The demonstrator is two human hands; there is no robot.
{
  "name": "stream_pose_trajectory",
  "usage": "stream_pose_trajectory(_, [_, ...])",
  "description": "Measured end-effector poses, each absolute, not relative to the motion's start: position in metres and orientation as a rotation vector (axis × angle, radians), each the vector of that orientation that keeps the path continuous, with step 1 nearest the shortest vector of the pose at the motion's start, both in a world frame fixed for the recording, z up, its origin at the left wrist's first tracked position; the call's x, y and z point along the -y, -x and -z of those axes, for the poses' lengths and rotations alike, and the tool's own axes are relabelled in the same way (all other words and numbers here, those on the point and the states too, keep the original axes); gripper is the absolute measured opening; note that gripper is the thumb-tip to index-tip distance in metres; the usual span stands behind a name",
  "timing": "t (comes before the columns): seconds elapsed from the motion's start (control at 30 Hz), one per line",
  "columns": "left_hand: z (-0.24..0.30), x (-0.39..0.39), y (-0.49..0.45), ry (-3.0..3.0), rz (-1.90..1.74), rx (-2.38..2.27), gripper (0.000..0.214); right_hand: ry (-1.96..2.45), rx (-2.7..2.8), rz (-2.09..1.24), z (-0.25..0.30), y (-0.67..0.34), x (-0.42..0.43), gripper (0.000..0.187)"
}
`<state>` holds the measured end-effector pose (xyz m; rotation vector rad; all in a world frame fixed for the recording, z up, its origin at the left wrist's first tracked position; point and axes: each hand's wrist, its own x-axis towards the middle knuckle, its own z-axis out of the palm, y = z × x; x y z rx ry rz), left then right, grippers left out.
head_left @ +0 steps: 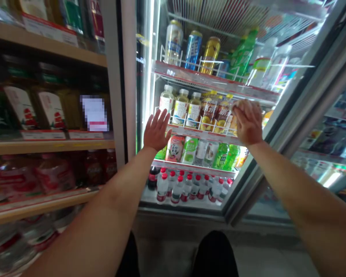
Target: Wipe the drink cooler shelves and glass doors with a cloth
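I face an open drinks fridge point(190, 79) with bottles on wire shelves. My left hand point(156, 130) is raised with its fingers spread, in front of the middle shelf's left end near pale juice bottles point(180, 105). It holds nothing. My right hand point(247, 121) reaches to the right end of the same shelf, fingers curled over the top of an amber tea bottle point(223, 113); motion blur smears it. Whether it grips the bottle is unclear.
The glass fridge door point(294, 115) stands open at the right. Wooden shelves point(52, 146) with bottles and boxes run along the left. Cans and green bottles point(242, 52) fill the top fridge shelf; small red-capped water bottles point(187, 186) stand at the bottom.
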<state>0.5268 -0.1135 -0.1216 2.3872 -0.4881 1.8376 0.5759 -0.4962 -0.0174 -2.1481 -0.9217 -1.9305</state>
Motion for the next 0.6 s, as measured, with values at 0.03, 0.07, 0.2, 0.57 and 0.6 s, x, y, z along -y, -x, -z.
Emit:
stream_pose_trajectory(0.03, [0.121, 0.114, -0.526, -2.386, -1.833, 0.484, 0.062, 2.201, 0.987, 1.906, 0.021, -0.576, 0.499, 0.037])
stream_pose_trajectory(0.07, [0.121, 0.114, -0.526, -2.385, -1.832, 0.480, 0.062, 2.212, 0.994, 1.904, 0.022, -0.576, 0.503, 0.036])
stream_pose_trajectory(0.2, [0.121, 0.114, -0.526, -2.380, -1.823, 0.480, 0.063, 1.971, 0.624, 2.024, 0.029, -0.581, 0.516, 0.042])
stream_pose_trajectory(0.57, [0.122, 0.112, -0.527, -2.379, -1.859, 0.477, 0.065, 1.901, 0.558, 2.099, 0.051, -0.584, 0.546, 0.040])
stream_pose_trajectory(0.6, [0.122, 0.112, -0.527, -2.376, -1.838, 0.478, 0.065, 1.863, 0.504, 2.116, 0.057, -0.584, 0.546, 0.041])
